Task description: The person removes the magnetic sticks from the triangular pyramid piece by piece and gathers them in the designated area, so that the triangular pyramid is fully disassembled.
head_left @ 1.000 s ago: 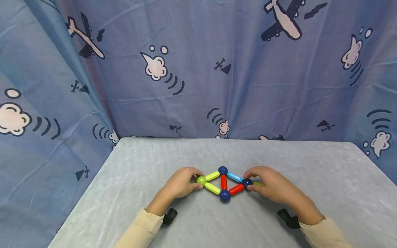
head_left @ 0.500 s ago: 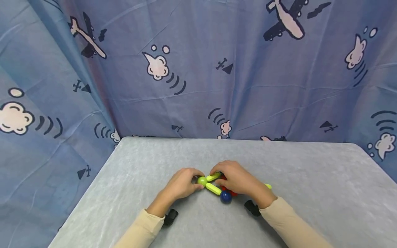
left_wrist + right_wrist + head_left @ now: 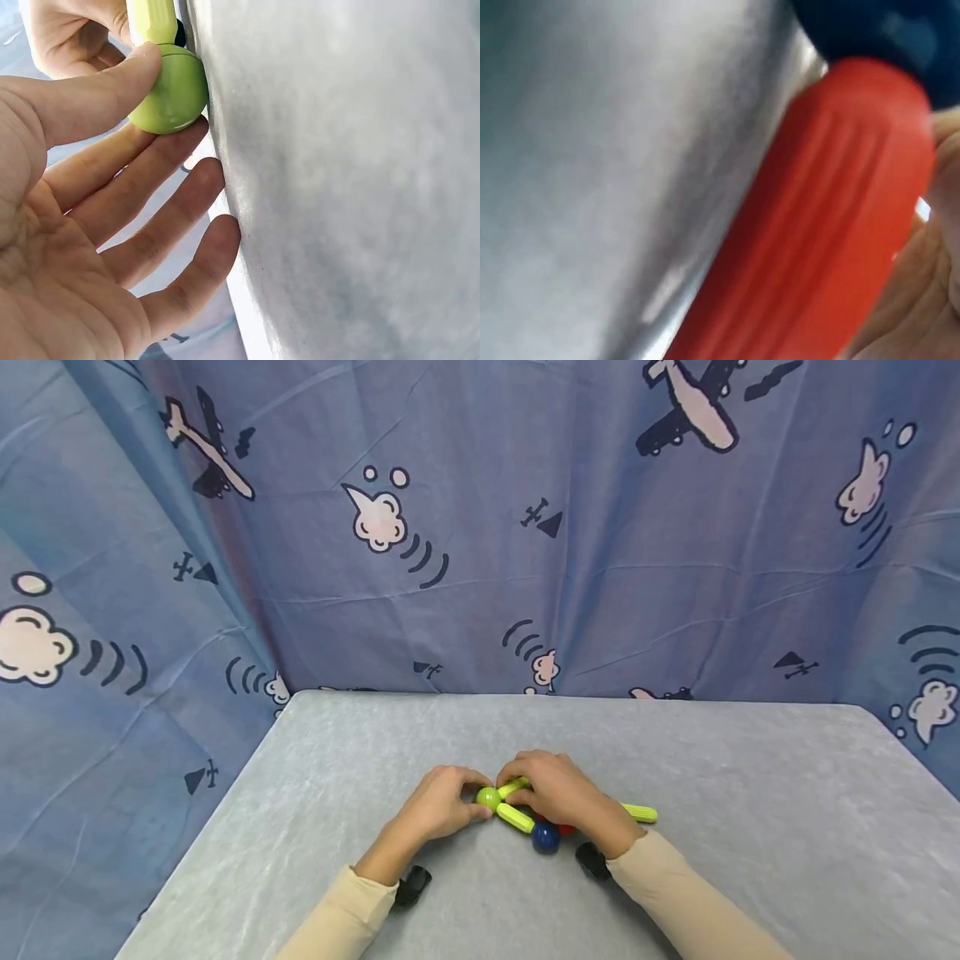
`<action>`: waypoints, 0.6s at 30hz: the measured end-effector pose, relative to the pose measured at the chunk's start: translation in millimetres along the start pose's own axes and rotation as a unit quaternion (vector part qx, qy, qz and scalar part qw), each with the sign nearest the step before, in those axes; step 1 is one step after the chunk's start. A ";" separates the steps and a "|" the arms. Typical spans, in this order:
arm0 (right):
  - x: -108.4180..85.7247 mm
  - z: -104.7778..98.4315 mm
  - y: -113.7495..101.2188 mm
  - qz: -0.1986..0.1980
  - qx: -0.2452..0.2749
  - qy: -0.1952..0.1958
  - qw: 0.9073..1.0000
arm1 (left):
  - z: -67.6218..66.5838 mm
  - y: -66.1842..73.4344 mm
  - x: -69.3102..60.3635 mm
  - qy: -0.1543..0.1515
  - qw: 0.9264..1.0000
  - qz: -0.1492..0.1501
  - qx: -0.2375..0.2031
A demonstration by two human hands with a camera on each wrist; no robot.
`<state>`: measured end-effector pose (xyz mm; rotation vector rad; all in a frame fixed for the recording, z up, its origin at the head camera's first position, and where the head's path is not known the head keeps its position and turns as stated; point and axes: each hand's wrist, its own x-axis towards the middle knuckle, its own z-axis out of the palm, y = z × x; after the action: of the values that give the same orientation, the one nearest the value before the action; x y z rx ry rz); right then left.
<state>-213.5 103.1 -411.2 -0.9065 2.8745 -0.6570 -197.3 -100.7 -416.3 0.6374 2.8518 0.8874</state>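
Several magnetic rods and balls lie joined on the table. My left hand [image 3: 442, 806] pinches the green ball [image 3: 488, 798] at their left end; the left wrist view shows the thumb on the ball [image 3: 171, 94]. My right hand [image 3: 555, 789] holds the upper yellow-green rod [image 3: 514, 787] just right of that ball, thumb and fingers on either side. A lower yellow-green rod [image 3: 515, 817] runs from the green ball to a dark blue ball [image 3: 545, 837]. A red rod [image 3: 817, 210] fills the right wrist view. The right hand covers the other joined parts.
Another yellow-green rod [image 3: 639, 812] sticks out to the right behind my right wrist. The grey-white table [image 3: 375, 735] reaches back to a blue curtain [image 3: 465, 527] printed with planes. Black wrist straps with cameras sit on both wrists.
My right hand has left the dark blue ball at the right and moved left across the joined shape to the upper yellow-green rod. My left hand stays on the green ball.
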 end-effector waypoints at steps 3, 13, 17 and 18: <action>1.2 1.2 0.7 0.005 0.014 -0.002 1.000 | -0.5 -1.9 0.5 0.003 1.000 0.006 0.007; -0.9 0.2 1.4 0.003 0.023 -0.004 1.000 | -0.5 2.2 0.6 0.001 1.000 -0.007 0.011; -1.1 0.2 3.5 -0.001 0.020 -0.001 1.000 | -1.2 2.2 0.2 -0.002 1.000 -0.016 0.015; -1.0 0.3 4.3 0.000 0.017 0.000 1.000 | -1.6 1.9 0.1 -0.002 1.000 -0.018 0.014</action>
<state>-214.9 106.7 -413.3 -0.9029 2.8544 -0.7041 -197.0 -100.1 -413.9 0.5871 2.8686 0.8405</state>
